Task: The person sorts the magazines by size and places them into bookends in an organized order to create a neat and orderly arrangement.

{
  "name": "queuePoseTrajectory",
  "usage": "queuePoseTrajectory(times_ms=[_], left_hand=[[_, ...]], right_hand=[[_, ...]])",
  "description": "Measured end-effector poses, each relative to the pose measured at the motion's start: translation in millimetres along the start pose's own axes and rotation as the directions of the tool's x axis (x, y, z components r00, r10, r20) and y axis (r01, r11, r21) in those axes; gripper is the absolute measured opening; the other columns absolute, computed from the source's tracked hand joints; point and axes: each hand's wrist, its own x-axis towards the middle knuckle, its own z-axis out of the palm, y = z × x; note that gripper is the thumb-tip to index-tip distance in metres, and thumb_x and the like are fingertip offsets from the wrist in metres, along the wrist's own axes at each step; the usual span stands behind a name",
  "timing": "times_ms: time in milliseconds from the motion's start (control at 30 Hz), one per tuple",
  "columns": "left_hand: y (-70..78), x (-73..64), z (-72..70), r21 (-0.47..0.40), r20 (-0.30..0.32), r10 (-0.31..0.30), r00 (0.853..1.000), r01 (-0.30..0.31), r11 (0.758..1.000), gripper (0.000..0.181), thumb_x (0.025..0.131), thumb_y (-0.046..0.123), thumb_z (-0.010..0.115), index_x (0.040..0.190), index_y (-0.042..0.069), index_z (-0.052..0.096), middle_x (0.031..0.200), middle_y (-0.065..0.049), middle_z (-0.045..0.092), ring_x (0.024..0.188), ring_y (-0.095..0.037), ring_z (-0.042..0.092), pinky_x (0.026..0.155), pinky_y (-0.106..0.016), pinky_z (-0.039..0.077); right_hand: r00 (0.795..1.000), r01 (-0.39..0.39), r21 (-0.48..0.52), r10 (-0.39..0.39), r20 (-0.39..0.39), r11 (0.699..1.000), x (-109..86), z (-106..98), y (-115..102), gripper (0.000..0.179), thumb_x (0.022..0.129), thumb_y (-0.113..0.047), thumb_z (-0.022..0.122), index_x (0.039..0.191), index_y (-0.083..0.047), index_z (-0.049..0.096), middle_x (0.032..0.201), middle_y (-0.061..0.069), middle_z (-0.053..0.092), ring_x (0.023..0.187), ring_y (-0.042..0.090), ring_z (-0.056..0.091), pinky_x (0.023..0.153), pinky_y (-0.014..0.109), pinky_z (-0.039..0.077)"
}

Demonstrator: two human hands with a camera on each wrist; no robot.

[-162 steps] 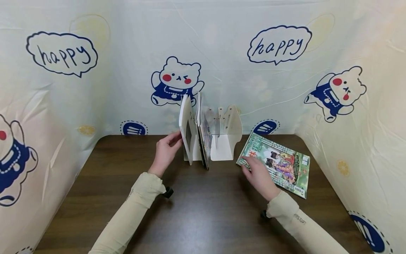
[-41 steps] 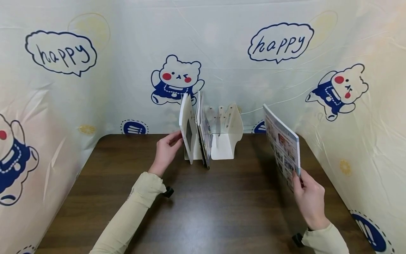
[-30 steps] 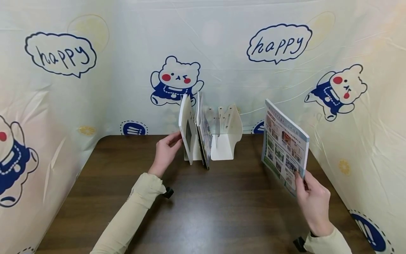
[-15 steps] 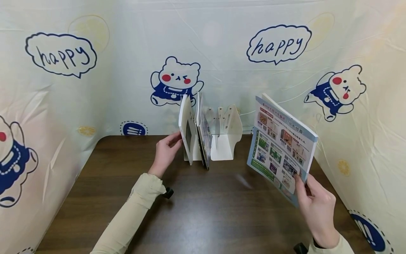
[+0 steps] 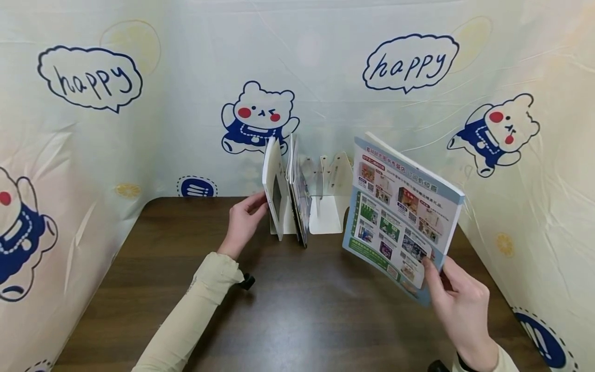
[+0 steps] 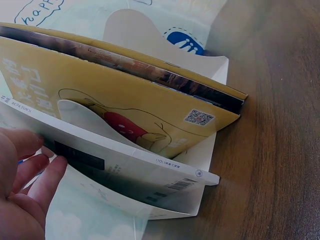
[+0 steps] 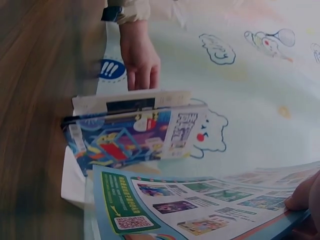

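Note:
My right hand (image 5: 465, 305) pinches a thin magazine (image 5: 402, 217) by its lower right edge, thumb on the blue-bordered back cover with small pictures. The magazine is raised over the table, tilted, its left edge overlapping the white book rack (image 5: 327, 216) in the head view. On the rack's left side stand a white book (image 5: 272, 188) and several upright magazines, one with a yellow cover (image 6: 145, 107) and one with a colourful cover (image 7: 117, 140). My left hand (image 5: 244, 222) touches the white book's outer face with its fingertips.
The dark wooden table (image 5: 279, 315) runs back to a pale curtain (image 5: 325, 62) printed with bears and "happy" bubbles. The rack stands close to the table's far edge, with a second upright side panel (image 5: 341, 173) at its right.
My right hand has lifted the magazine from the table, stood it up and turned its back cover into view, then carried it left towards the rack. My left hand stays at the white book.

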Motion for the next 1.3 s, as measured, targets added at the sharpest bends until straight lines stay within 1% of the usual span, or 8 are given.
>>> queuePoseTrajectory(times_ms=[133, 433, 667, 767, 867, 1033, 1200, 1300], left_hand=[[0.5, 0.2, 0.1, 0.006, 0.004, -0.001, 1.000, 0.001, 1.000, 0.034, 0.100, 0.009, 0.070, 0.133, 0.005, 0.071, 0.128, -0.017, 0.072, 0.119, -0.030, 0.069, 0.100, -0.043, 0.056], [2.8, -1.0, 0.8, 0.021, -0.002, -0.014, 1.000, 0.014, 1.000, 0.035, 0.100, 0.007, 0.069, 0.134, 0.003, 0.070, 0.128, -0.019, 0.072, 0.118, -0.033, 0.069, 0.099, -0.043, 0.057], [2.3, -0.5, 1.4, 0.022, -0.009, -0.008, 1.000, 0.009, 1.000, 0.034, 0.099, 0.006, 0.069, 0.133, 0.002, 0.070, 0.127, -0.019, 0.072, 0.117, -0.033, 0.069, 0.098, -0.039, 0.057], [2.2, -0.2, 1.6, 0.023, -0.006, -0.011, 1.000, 0.011, 1.000, 0.034, 0.099, 0.006, 0.070, 0.133, 0.003, 0.071, 0.127, -0.018, 0.072, 0.117, -0.032, 0.070, 0.098, -0.038, 0.057], [3.0, -0.6, 1.6, 0.022, -0.004, -0.021, 1.000, 0.021, 1.000, 0.034, 0.100, 0.007, 0.070, 0.133, 0.003, 0.070, 0.127, -0.017, 0.072, 0.118, -0.031, 0.069, 0.099, -0.039, 0.057], [4.9, -0.7, 1.2, 0.014, -0.004, -0.025, 1.000, 0.025, 1.000, 0.035, 0.100, 0.008, 0.069, 0.134, 0.002, 0.070, 0.128, -0.019, 0.071, 0.118, -0.033, 0.069, 0.100, -0.041, 0.056], [5.7, -0.1, 0.7, 0.027, -0.009, -0.020, 1.000, 0.020, 0.999, 0.034, 0.100, 0.007, 0.070, 0.133, 0.003, 0.070, 0.127, -0.019, 0.072, 0.117, -0.033, 0.070, 0.099, -0.041, 0.057], [6.0, -1.0, 0.4, 0.040, -0.006, -0.024, 1.000, 0.024, 0.999, 0.035, 0.100, 0.007, 0.069, 0.134, 0.003, 0.070, 0.127, -0.019, 0.072, 0.118, -0.032, 0.070, 0.099, -0.040, 0.057]], right_hand=[[1.000, 0.003, 0.026, -0.004, 0.020, 1.000, 2.9, 3, -6, 0.030, 0.081, 0.015, 0.076, 0.109, 0.004, 0.077, 0.099, 0.026, 0.076, 0.081, -0.013, 0.065, 0.058, 0.005, 0.050], [0.999, 0.002, 0.111, -0.008, 0.052, 0.994, 10.0, 18, -13, 0.036, 0.082, 0.016, 0.076, 0.114, 0.002, 0.077, 0.102, 0.024, 0.077, 0.083, -0.009, 0.068, 0.060, 0.007, 0.052], [0.996, 0.005, 0.148, -0.019, 0.091, 0.989, 20.3, 29, -15, 0.034, 0.086, 0.014, 0.074, 0.117, 0.002, 0.075, 0.105, 0.022, 0.077, 0.084, -0.006, 0.069, 0.061, 0.008, 0.053], [0.994, 0.001, 0.156, -0.017, 0.104, 0.988, 24.7, 36, -12, 0.033, 0.088, 0.012, 0.073, 0.119, 0.002, 0.075, 0.106, 0.021, 0.077, 0.082, -0.002, 0.071, 0.060, 0.010, 0.053], [0.993, -0.009, 0.160, -0.010, 0.114, 0.987, 28.4, 42, -8, 0.031, 0.090, 0.010, 0.073, 0.120, 0.001, 0.074, 0.106, 0.020, 0.077, 0.076, 0.006, 0.072, 0.055, 0.011, 0.051], [0.995, -0.026, 0.148, 0.011, 0.103, 0.989, 35.3, 49, 0, 0.027, 0.092, 0.007, 0.072, 0.118, 0.001, 0.075, 0.105, 0.021, 0.077, 0.073, 0.016, 0.073, 0.057, 0.010, 0.052], [0.998, -0.031, 0.128, 0.023, 0.065, 0.991, 42.6, 56, 9, 0.023, 0.094, 0.004, 0.071, 0.117, 0.001, 0.076, 0.103, 0.020, 0.078, 0.075, 0.009, 0.072, 0.061, 0.006, 0.050], [0.998, -0.034, 0.116, 0.029, 0.047, 0.993, 44.4, 59, 14, 0.022, 0.095, 0.003, 0.071, 0.116, 0.001, 0.076, 0.102, 0.020, 0.078, 0.074, 0.013, 0.073, 0.063, 0.004, 0.049]])
